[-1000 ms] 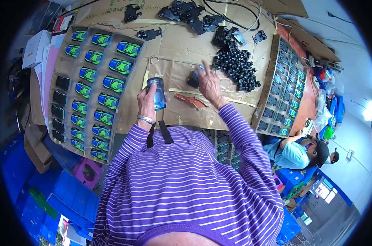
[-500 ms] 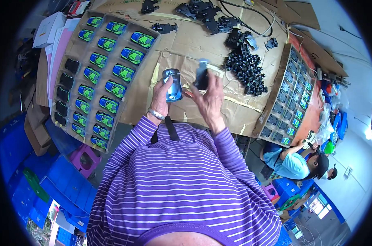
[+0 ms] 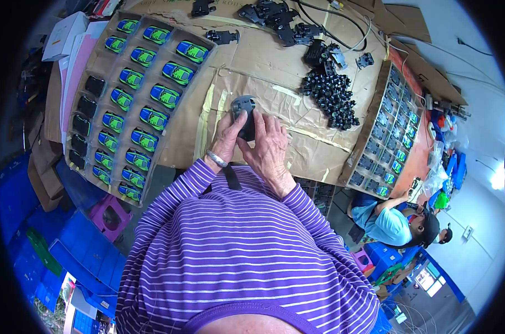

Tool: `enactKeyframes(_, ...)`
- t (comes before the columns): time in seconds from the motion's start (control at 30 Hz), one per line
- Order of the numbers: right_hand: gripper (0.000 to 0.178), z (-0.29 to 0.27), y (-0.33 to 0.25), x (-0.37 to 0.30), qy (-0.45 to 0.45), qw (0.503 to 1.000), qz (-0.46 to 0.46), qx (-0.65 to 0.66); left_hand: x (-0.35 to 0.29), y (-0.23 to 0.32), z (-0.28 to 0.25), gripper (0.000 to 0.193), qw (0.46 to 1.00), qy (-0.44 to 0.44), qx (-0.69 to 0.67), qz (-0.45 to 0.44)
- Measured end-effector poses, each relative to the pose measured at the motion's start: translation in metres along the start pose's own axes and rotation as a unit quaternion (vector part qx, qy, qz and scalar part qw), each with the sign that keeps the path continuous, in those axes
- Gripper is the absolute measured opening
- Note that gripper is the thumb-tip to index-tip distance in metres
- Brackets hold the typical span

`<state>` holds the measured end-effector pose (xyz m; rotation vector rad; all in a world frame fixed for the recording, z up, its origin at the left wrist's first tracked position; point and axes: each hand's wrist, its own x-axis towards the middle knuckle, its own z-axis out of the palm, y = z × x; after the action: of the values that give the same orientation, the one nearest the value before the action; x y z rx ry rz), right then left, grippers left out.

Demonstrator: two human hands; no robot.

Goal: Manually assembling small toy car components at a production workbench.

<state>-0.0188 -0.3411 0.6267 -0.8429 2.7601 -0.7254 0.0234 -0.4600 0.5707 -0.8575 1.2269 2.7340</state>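
In front of me a toy car (image 3: 243, 105) lies belly up, its black chassis (image 3: 248, 129) showing and a greyish rim at the far end. My left hand (image 3: 226, 139) grips it from the left, thumb resting on top. From the right, my right hand (image 3: 267, 143) closes on the chassis with its fingertips pressed along that side. The car's painted side is turned down and hidden.
Blue-and-green toy cars fill a divided tray (image 3: 172, 127) on the left. A heap of small black wheels (image 3: 330, 97) and several black chassis parts (image 3: 275, 19) lie farther off. Another divided tray (image 3: 369, 146) stands on the right, beyond it a co-worker (image 3: 389, 225).
My right hand has come in from the right with the dark chassis, which now lies over the upturned shell in my left hand. Both hands now meet on the car.
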Motion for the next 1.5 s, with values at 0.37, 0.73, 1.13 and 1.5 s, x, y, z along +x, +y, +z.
enactKeyframes(0.37, 0.067, -0.005, 0.002, -0.001, -0.044, 0.999, -0.007, -0.002, 0.003, -0.006, -0.003, 0.041, 0.999, -0.017, 0.033, -0.006)
enactKeyframes(0.73, 0.030, 0.003, 0.057, 0.020, -0.123, 0.791, 0.248, 0.545, 0.002, -0.006, -0.003, 0.048, 0.990, -0.091, 0.105, 0.022)
enactKeyframes(1.13, 0.032, 0.055, 0.047, 0.045, -0.078, 0.839, 0.224, 0.489, 0.010, 0.043, -0.042, 0.053, 0.952, -0.040, 0.293, 0.083)
enactKeyframes(1.5, 0.027, 0.048, 0.032, 0.050, -0.084, 0.815, 0.252, 0.515, 0.131, 0.247, -0.424, 0.041, 0.667, 0.491, 0.551, 0.102)
